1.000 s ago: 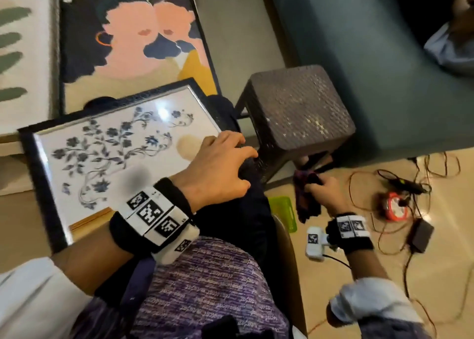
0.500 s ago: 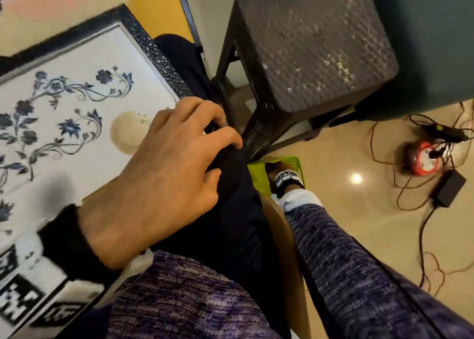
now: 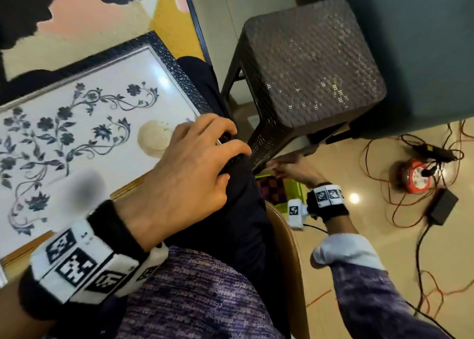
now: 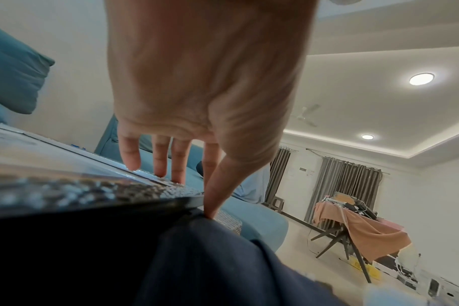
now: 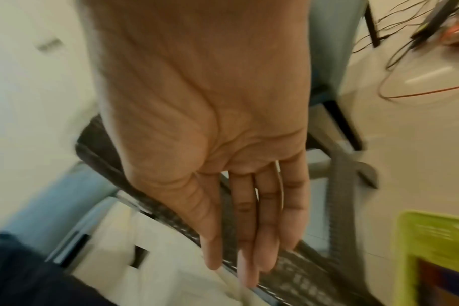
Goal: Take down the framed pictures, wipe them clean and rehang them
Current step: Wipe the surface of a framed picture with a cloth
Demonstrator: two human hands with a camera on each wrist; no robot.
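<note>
A person sits with a framed flower picture [image 3: 84, 138] lying across the lap, glass side up, tilted a little. The left hand [image 3: 184, 174] is on the near right corner of its dark frame [image 3: 179, 74]. In the left wrist view the fingers [image 4: 159, 163] come down on the top face of the frame, and the thumb [image 4: 218, 190] presses on the outer edge at the corner, next to the dark trouser cloth. So the left grip holds the frame corner between curled fingers and thumb.

The right hand [image 3: 295, 170] is low on the right side of the chair, well apart from the picture, under the front edge of a dark woven stool [image 3: 307, 69]. In the right wrist view its fingers [image 5: 265, 227] are straight and close together, and the grip is empty. Just below this hand a checked cloth [image 3: 272, 187] lies in a green tray [image 3: 295, 192] on the floor; it cannot be told from the head view whether the fingertips touch the cloth.

Behind the flower picture a second, bigger picture [image 3: 102, 18] with pink and yellow shapes stands against the wall. On the floor to the right there are an orange cable reel [image 3: 416, 177], thin orange wires and a black adapter [image 3: 442, 206].
</note>
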